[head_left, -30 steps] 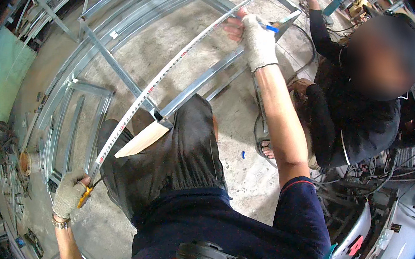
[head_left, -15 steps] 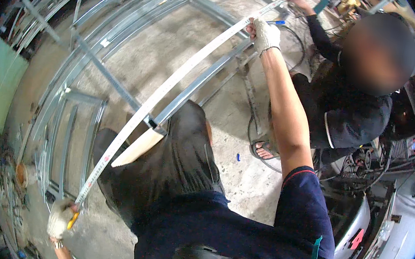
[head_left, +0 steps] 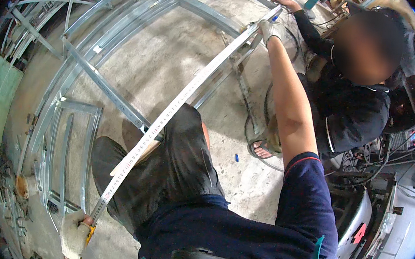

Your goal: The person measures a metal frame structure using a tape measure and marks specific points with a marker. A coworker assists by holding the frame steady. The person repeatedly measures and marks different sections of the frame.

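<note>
I am gripping the yellow case of the tape measure (head_left: pixel 89 232) in my gloved left hand (head_left: pixel 74 234), fingers closed around it low at my left side, while my gloved right hand (head_left: pixel 270 30) is reaching far out ahead, closed on the far end of the tape blade (head_left: pixel 180 101) and pinning it against a galvanized steel channel (head_left: pixel 215 13) of the frame lying on the concrete floor (head_left: pixel 174 59). The blade is running in one long diagonal, from the case near my left knee up and to the right across my dark trousers (head_left: pixel 177 167) to the far channel, its printed face turned up; the bow in it is probably the lens rather than a real sag, though I cannot tell for sure. I am judging the weak spots as these: if my right glove is slipping off the end, the blade could whip back toward the case and my left fingers; if I am letting it twist or droop where it crosses my leg, the reading could come out long. A second person in dark clothes is crouching just beyond, one hand (head_left: pixel 283 0) resting on the frame near my right, and any nudge to that channel could shift my end point.
</note>
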Tool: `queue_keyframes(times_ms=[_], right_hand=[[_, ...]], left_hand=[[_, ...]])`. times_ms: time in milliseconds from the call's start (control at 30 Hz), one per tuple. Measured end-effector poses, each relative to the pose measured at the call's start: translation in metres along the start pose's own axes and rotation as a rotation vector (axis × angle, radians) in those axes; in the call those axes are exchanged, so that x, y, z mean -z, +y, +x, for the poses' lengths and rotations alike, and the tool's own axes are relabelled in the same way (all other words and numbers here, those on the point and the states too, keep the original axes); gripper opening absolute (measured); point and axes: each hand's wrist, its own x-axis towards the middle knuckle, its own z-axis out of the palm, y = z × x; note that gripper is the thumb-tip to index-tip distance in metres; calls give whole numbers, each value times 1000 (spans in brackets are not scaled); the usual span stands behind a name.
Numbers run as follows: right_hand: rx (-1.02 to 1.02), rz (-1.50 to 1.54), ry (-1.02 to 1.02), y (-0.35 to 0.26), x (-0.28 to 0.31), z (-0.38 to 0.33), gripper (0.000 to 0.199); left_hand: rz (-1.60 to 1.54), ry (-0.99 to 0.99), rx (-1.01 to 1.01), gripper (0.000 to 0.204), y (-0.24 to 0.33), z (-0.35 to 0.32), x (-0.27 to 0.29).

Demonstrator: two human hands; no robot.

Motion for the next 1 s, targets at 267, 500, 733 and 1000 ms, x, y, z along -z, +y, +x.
queue_keyframes(times_ms=[267,500,733,1000], right_hand=[[56,78,-69,2,17,-53,30],[-125,217,-110,26,7,-63,27],[-170,481,-240,8,4,-126,8],[-222,600,-363,1,5,-184,13]], left_hand=[[54,-114,0,25,-18,11,6],[-12,-207,0,23,-56,21,-10],[71,-187,-57,24,-47,26,-14],[24,-223,-14,26,-46,31,-17]])
